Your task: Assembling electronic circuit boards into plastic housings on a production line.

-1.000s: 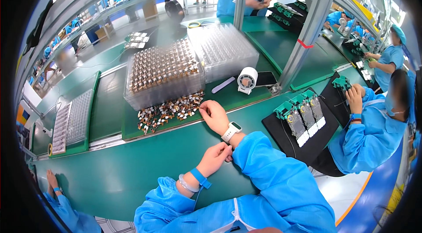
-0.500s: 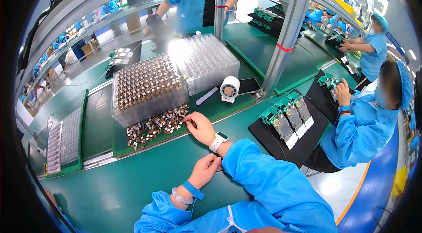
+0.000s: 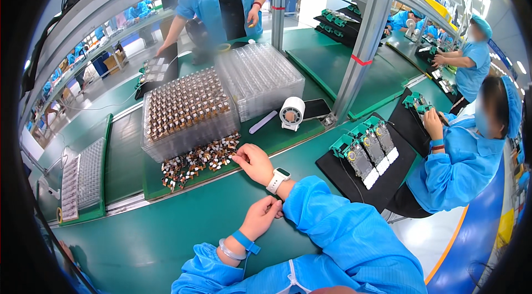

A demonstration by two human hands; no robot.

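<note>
We find the right hand [image 3: 256, 163] at the right end of the heap [image 3: 195, 160] of small parts, fingers bent together; we cannot tell whether they pinch one. The heap lies left of those fingertips, its long axis slanting along the front of a clear tray stack [image 3: 191, 139]. The left hand [image 3: 260, 218], farther off, sits loosely curled near the right wrist, its grip hidden. We note parts in rows atop the stack; we cannot make out what the second stack [image 3: 271, 101] holds.

One heap of small parts [image 3: 198, 161], two tray stacks [image 3: 260, 78], one fan [image 3: 291, 113]
</note>
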